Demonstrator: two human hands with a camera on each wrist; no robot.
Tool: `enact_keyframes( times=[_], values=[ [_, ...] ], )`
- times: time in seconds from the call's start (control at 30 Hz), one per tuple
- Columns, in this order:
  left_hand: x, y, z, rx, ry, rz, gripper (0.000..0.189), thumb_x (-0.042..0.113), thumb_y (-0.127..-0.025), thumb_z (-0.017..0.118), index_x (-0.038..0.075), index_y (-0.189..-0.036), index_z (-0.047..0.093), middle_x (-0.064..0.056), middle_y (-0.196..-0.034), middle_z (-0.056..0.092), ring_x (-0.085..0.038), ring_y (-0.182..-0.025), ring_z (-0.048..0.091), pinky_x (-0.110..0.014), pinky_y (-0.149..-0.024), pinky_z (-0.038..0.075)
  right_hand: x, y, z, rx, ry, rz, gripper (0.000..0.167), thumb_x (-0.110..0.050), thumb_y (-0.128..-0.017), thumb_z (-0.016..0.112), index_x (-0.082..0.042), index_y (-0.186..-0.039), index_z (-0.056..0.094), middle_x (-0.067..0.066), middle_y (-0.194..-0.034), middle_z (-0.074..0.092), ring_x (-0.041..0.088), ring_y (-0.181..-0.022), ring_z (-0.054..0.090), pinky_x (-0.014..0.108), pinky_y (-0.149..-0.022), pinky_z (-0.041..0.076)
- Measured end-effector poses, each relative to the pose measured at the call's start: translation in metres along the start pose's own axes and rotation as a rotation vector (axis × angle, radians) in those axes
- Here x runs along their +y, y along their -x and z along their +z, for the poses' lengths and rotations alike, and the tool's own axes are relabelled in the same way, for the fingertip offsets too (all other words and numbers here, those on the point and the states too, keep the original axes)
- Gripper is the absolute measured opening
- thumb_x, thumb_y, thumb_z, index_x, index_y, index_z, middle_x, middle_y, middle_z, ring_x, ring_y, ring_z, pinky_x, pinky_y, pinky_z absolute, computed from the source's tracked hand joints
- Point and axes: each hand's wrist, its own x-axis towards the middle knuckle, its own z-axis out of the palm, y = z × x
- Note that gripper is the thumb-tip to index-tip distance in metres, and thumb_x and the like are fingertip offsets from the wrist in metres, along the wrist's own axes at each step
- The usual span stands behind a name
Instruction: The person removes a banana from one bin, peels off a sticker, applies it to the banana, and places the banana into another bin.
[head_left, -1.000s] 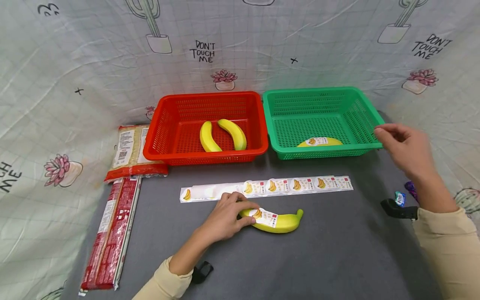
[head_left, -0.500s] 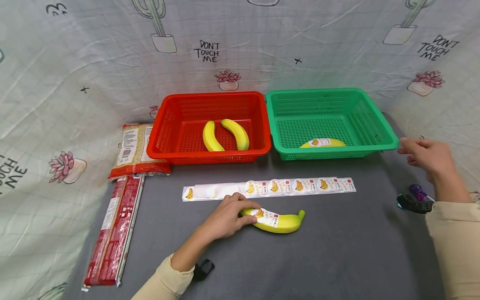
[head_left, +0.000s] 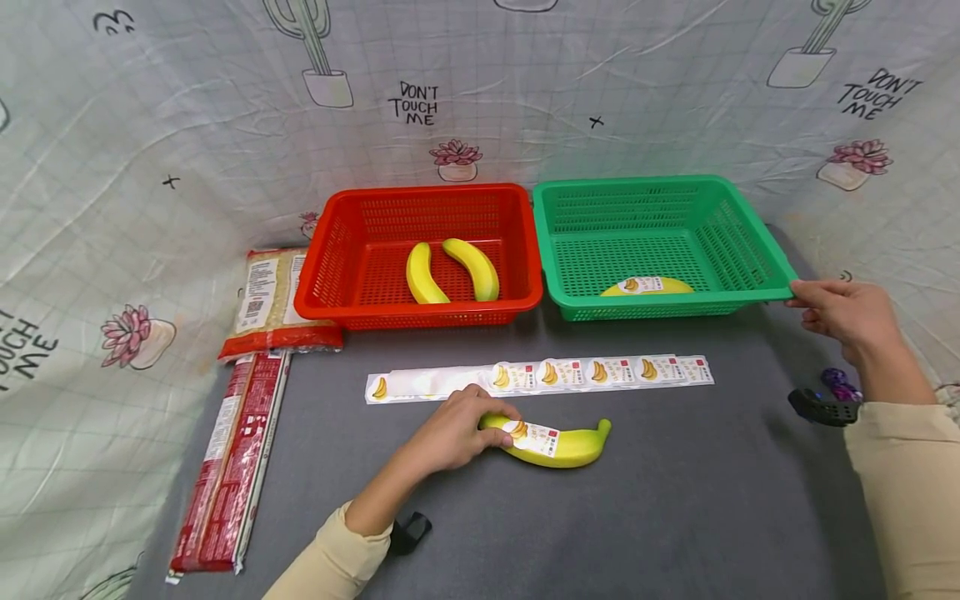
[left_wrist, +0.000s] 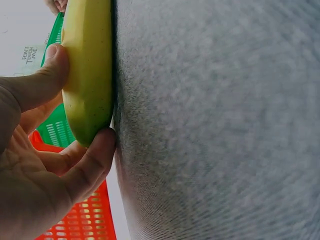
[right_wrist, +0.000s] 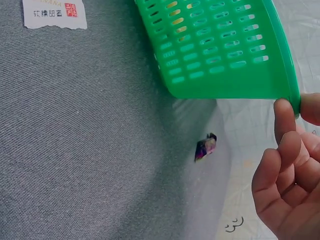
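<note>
My left hand (head_left: 461, 429) grips the left end of a yellow banana (head_left: 577, 447) lying on the table. A white label with a banana picture (head_left: 536, 437) sits on the banana's upper side, and my thumb touches the label's left part. In the left wrist view the thumb and fingertips hold around the banana's end (left_wrist: 89, 75). My right hand (head_left: 855, 321) is at the front right corner of the green basket (head_left: 750, 293). The right wrist view shows thumb and forefinger pinching the rim (right_wrist: 285, 55). Inside that basket lies another labelled banana (head_left: 671, 286).
Left of the green basket stands a red basket (head_left: 420, 315) with two bananas (head_left: 476, 271). A strip of banana labels (head_left: 540, 376) lies in front of them. At the left are a grain bag (head_left: 281, 308) and a long red packet (head_left: 225, 467). Purple wrapped pieces (head_left: 840, 385) lie near my right wrist.
My right hand has moved right and down from beside the green basket's right rim to its front corner and now pinches it. My left hand keeps its hold on the banana.
</note>
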Motion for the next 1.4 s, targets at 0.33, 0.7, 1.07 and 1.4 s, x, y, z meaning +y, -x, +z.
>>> enact_keyframes(
  times=[0.33, 0.7, 1.07, 1.4],
  values=[
    [0.003, -0.005, 0.000, -0.009, 0.003, 0.018, 0.023, 0.029, -0.088, 0.079, 0.027, -0.111, 0.076, 0.005, -0.103, 0.066, -0.013, -0.101, 0.053, -0.034, -0.088, 0.042, 0.007, 0.002, -0.006, 0.015, -0.044, -0.007, 0.031, -0.032, -0.100, 0.065, -0.041, -0.071, 0.075, -0.021, -0.067, 0.070, 0.001, -0.060, 0.059, 0.018, -0.057, 0.055],
    [0.030, -0.007, -0.022, 0.034, 0.052, 0.051, 0.028, 0.028, -0.088, 0.080, 0.028, -0.116, 0.076, 0.004, -0.108, 0.065, -0.013, -0.102, 0.053, -0.033, -0.087, 0.043, 0.006, 0.005, -0.009, 0.041, 0.003, 0.001, 0.030, -0.039, -0.099, 0.063, -0.045, -0.071, 0.071, -0.023, -0.067, 0.068, -0.001, -0.061, 0.059, 0.018, -0.059, 0.055],
    [0.094, -0.046, -0.090, 0.039, 0.002, 0.171, 0.031, 0.030, -0.093, 0.074, 0.025, -0.123, 0.068, -0.002, -0.117, 0.059, -0.018, -0.111, 0.048, -0.037, -0.088, 0.045, 0.009, 0.006, -0.010, 0.061, 0.042, -0.013, 0.028, -0.043, -0.099, 0.062, -0.048, -0.073, 0.070, -0.025, -0.068, 0.067, -0.002, -0.063, 0.059, 0.018, -0.060, 0.055],
    [0.122, -0.144, -0.127, -0.088, -0.032, 0.142, 0.030, 0.031, -0.102, 0.062, 0.019, -0.127, 0.051, -0.009, -0.118, 0.053, -0.021, -0.116, 0.043, -0.033, -0.087, 0.043, 0.005, 0.004, 0.001, 0.035, 0.077, -0.074, 0.029, -0.040, -0.101, 0.062, -0.047, -0.074, 0.069, -0.026, -0.067, 0.067, -0.001, -0.062, 0.058, 0.016, -0.060, 0.054]
  ],
)
